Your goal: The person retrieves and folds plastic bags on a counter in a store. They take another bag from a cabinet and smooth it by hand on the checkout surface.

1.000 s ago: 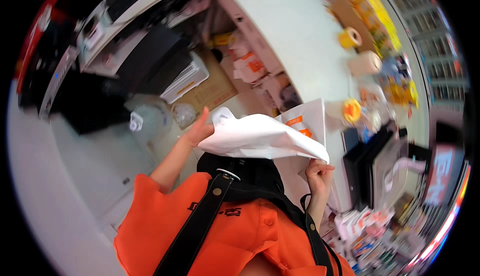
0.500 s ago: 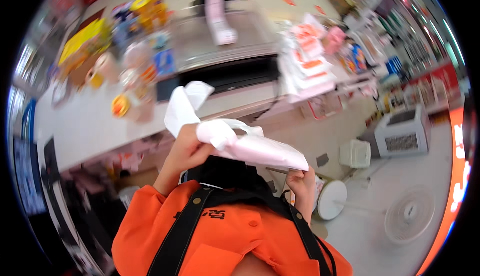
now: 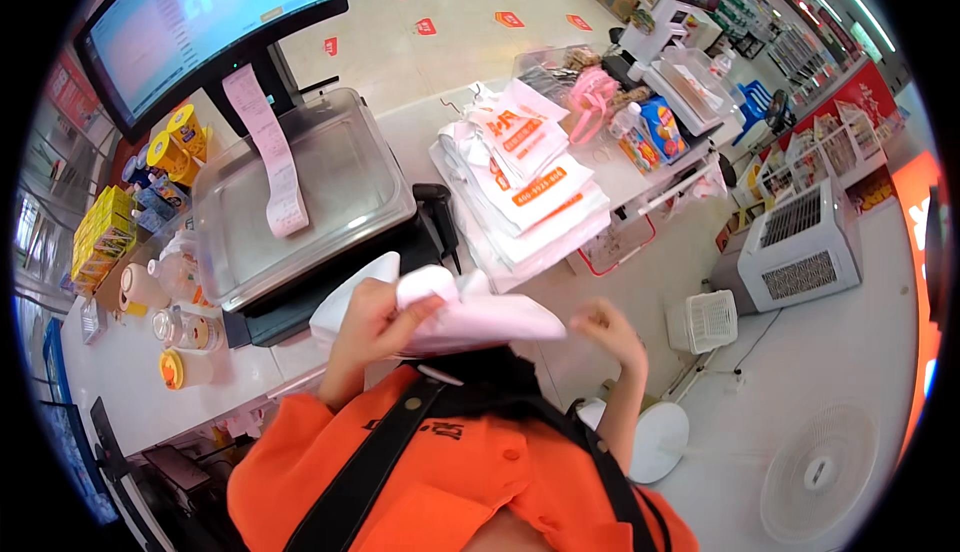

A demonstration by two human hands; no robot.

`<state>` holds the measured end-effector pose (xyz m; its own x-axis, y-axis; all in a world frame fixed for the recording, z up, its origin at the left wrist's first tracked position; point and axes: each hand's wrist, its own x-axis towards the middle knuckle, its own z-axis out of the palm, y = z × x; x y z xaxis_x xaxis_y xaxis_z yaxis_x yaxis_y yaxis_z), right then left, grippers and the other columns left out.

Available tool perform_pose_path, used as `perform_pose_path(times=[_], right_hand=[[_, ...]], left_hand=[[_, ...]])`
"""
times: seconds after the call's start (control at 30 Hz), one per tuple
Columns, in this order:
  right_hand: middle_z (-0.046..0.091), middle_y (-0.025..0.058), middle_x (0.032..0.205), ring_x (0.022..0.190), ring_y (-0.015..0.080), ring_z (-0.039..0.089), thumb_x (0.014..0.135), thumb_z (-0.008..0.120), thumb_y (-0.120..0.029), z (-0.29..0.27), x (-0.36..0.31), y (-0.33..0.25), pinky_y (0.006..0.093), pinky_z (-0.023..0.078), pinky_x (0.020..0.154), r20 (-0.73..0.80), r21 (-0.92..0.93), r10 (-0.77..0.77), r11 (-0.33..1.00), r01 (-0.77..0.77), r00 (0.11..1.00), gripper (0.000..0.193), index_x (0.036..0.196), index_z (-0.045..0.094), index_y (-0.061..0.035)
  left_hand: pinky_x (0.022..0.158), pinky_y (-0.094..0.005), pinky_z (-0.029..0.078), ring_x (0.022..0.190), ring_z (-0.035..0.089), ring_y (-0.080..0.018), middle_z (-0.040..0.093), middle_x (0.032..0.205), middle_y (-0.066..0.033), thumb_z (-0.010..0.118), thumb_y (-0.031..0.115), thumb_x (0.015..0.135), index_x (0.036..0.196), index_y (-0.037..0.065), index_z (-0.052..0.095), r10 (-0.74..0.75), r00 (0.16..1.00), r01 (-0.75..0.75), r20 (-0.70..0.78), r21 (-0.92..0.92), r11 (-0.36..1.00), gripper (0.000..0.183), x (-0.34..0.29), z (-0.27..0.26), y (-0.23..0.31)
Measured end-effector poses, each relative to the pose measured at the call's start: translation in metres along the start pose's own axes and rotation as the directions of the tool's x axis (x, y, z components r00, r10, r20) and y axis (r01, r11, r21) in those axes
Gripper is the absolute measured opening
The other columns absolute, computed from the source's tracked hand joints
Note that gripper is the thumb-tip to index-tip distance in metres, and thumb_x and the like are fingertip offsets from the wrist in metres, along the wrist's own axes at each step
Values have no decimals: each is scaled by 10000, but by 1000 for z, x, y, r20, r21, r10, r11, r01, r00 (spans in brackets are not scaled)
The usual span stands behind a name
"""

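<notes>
In front of my chest, my left hand [image 3: 372, 327] grips a folded white plastic bag [image 3: 490, 318], its thumb lying across the top. The loose end of the bag sticks out beyond the hand to the left. My right hand [image 3: 608, 334] is just past the bag's right tip, slightly apart from it. Its fingers are curled in and a little blurred, with nothing visible in them. Beyond the bag, on the counter, lies a stack of white plastic bags with orange print [image 3: 530, 182].
A scale with a metal plate [image 3: 310, 167], a hanging paper strip [image 3: 268, 152] and a screen [image 3: 210, 27] stand at the left. A black handheld scanner [image 3: 437, 214] is beside the scale. Jars [image 3: 185, 330] line the left counter. A white basket [image 3: 703, 322] and fan [image 3: 818, 472] are at right.
My right hand has come off the bag's right end, where it was pinching. My view has turned, bringing the screen and the bag stack into fuller sight. My left hand keeps its hold.
</notes>
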<state>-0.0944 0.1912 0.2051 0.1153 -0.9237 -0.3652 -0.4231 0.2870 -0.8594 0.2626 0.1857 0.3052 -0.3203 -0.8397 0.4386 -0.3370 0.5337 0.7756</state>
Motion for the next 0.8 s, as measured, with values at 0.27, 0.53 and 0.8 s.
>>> perform_pose_path(times=[0.27, 0.53, 0.8], right_hand=[[605, 56, 934, 876, 164, 562, 805, 673, -225, -74, 250, -169, 290, 428, 822, 42, -398, -784, 556, 730, 620, 394, 1109, 524, -23], [630, 182, 1024, 949, 316, 596, 785, 643, -477, -38, 492, -145, 391, 459, 839, 597, -547, -234, 581, 603, 767, 536, 1085, 605, -34], [616, 121, 1083, 956, 201, 585, 854, 399, -647, -6, 537, -150, 328, 496, 766, 843, -494, 315, 773, 399, 435, 668, 1047, 671, -68]], left_hand=[[416, -269, 302, 397, 424, -149, 487, 501, -70, 651, 141, 817, 850, 25, 654, -241, 883, 308, -402, 111, 945, 121, 54, 7, -39], [415, -274, 296, 393, 399, -175, 433, 489, -84, 674, 146, 798, 805, 20, 649, -262, 694, 564, -670, 281, 776, 129, 57, 49, -19], [416, -286, 288, 389, 394, -177, 431, 475, -95, 668, 148, 807, 816, 6, 654, -350, 253, 885, -902, 70, 460, 143, 97, 138, -10]])
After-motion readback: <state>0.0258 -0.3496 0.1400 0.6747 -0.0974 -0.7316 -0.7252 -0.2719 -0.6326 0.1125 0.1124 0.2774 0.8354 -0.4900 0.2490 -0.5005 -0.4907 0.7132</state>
